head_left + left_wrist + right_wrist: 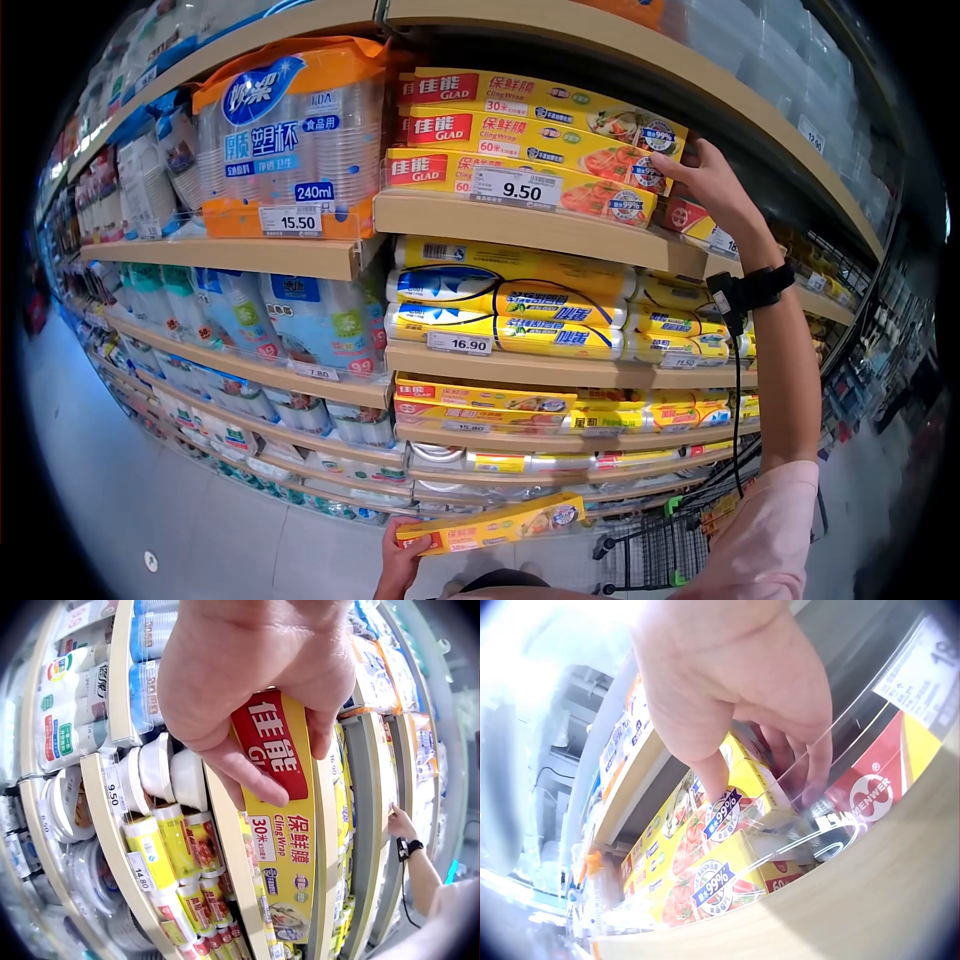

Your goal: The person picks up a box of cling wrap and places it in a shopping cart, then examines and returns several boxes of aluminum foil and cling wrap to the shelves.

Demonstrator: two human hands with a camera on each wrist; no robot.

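My left hand [402, 560] grips one end of a yellow cling wrap box [505, 524] with a red label, held low in front of the shelves; in the left wrist view the thumb and fingers clasp this box [289, 847] by its sides. At the upper shelf, my right hand [715, 185] is at the right end of stacked yellow cling wrap boxes [560, 135]. The right wrist view shows the thumb of this hand [739, 697] on the front of a box [742, 780] in the stack, the other fingers bent behind its end, partly hidden.
Wooden shelf edges [520, 222] run across the view, with a clear plastic lip before the boxes. A pack of plastic cups [290, 140] stands at left, yellow rolls [510, 305] lie below. A shopping cart [650, 545] stands on the floor at lower right.
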